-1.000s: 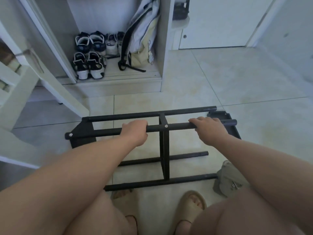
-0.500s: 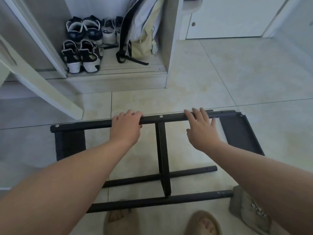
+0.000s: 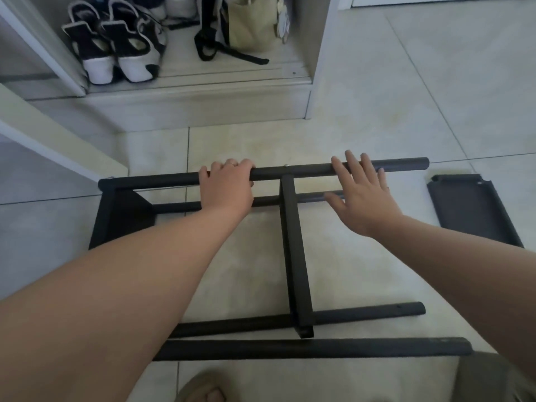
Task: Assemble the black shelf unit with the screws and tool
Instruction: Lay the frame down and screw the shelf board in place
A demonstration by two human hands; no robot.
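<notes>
On the tiled floor [image 3: 377,111], the black shelf frame [image 3: 293,256] lies on its side. The left hand [image 3: 226,187] grips its far tube [image 3: 307,169]. The right hand [image 3: 362,198], clenched a second ago, now spreads open across it. The side panel [image 3: 470,207] now sits apart from the tube ends, so that end probably still needs screwing.

Shoes: at your eleven o'clock, a pair of black-and-white sneakers [image 3: 116,50] stands heels toward you on the alcove ledge [image 3: 203,82].
Bag: at twelve o'clock, a beige bag [image 3: 249,27] sits just right of the sneakers, with its black strap [image 3: 229,53] trailing across the ledge.
Floor: you're looking at pale tiles [image 3: 406,97] with thin grout lines.
Panel: at nine o'clock, a white panel [image 3: 58,146] slants across the tiles.
Sandal: at six o'clock, a tan sandal [image 3: 203,390] is cut off by the frame edge.
Fabric: at five o'clock, there is an olive-grey cloth item [image 3: 493,378]. You can't tell what it is.
</notes>
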